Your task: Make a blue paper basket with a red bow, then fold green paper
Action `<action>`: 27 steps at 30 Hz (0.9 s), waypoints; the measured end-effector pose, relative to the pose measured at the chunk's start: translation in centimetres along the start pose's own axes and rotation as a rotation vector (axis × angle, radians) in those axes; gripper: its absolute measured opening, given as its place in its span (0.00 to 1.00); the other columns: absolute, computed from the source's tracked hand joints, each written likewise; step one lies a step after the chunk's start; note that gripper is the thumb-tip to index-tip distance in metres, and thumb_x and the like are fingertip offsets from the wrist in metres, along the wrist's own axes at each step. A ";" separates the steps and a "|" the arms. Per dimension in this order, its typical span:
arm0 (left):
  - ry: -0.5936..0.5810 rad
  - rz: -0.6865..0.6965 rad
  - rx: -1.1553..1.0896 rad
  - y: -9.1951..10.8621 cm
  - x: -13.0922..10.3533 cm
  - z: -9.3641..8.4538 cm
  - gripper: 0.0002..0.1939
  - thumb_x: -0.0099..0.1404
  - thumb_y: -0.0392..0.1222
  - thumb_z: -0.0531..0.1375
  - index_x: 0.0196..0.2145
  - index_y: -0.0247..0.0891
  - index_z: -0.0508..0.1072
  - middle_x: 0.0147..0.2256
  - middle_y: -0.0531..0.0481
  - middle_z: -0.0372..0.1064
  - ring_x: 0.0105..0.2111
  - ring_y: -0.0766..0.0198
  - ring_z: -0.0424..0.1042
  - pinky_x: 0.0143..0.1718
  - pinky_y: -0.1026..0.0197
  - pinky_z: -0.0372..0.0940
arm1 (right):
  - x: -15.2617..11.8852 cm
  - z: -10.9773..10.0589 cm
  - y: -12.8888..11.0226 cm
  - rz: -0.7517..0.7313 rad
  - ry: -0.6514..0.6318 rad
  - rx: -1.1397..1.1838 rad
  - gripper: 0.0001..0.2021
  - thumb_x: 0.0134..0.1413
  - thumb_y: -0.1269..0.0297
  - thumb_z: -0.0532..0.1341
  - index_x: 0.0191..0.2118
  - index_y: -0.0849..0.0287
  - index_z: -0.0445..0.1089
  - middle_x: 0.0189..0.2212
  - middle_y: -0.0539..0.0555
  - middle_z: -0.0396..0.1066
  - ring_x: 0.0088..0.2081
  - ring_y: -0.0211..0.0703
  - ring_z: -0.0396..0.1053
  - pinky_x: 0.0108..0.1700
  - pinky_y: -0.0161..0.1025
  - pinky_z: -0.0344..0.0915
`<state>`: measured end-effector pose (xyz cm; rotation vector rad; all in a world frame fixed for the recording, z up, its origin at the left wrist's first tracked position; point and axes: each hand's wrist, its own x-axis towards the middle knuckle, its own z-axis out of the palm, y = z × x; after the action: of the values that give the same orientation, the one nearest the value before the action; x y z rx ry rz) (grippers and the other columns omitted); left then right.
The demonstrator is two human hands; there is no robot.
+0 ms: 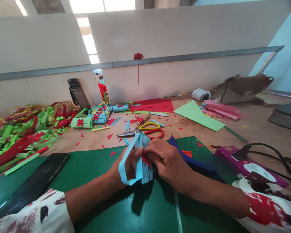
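Note:
A small light-blue paper handbag (145, 174) with folded sides and a strip handle is held upright over the green mat. My left hand (115, 170) is closed around it from the left, the thumb on its front and the paper handle looping over the hand. From the right, my right hand (166, 158) pinches at the bag's front, just by a red paper bow (145, 160). My right fingertips partly hide the bow. Just beyond the hands lie scissors (151, 129) with yellow and red handles. A blue glue gun (191, 157) rests right of my right hand.
Paper strips (19, 136) heap at the left, beside finished paper bags (81, 122). A phone (36, 184) lies on the green mat (92, 207). Behind stand a bottle (79, 94), red sheets (152, 105) and green paper (199, 116). A purple power strip (247, 166) with cables sits right.

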<state>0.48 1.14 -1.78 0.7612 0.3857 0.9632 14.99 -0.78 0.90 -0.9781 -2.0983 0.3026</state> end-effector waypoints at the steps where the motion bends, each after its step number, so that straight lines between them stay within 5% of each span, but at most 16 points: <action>1: 0.002 -0.002 -0.003 0.0 0.0 0.1 0.11 0.57 0.40 0.64 0.37 0.34 0.72 0.27 0.51 0.71 0.25 0.66 0.70 0.27 0.65 0.65 | 0.0 0.0 0.0 0.001 -0.006 -0.001 0.10 0.58 0.76 0.52 0.33 0.59 0.70 0.29 0.53 0.67 0.35 0.42 0.63 0.40 0.40 0.63; 27: -0.075 -0.151 0.020 1.3 0.1 -0.8 0.19 0.59 0.45 0.62 0.45 0.34 0.69 0.25 0.49 0.71 0.23 0.61 0.73 0.25 0.60 0.71 | -0.1 -0.5 -0.1 -0.037 0.087 -0.091 0.08 0.57 0.76 0.52 0.38 0.58 0.65 0.30 0.53 0.70 0.34 0.43 0.65 0.39 0.42 0.61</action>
<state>-0.76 2.01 -1.41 0.7726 0.3826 0.7882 15.31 -0.95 1.22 -0.9869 -2.0633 0.1440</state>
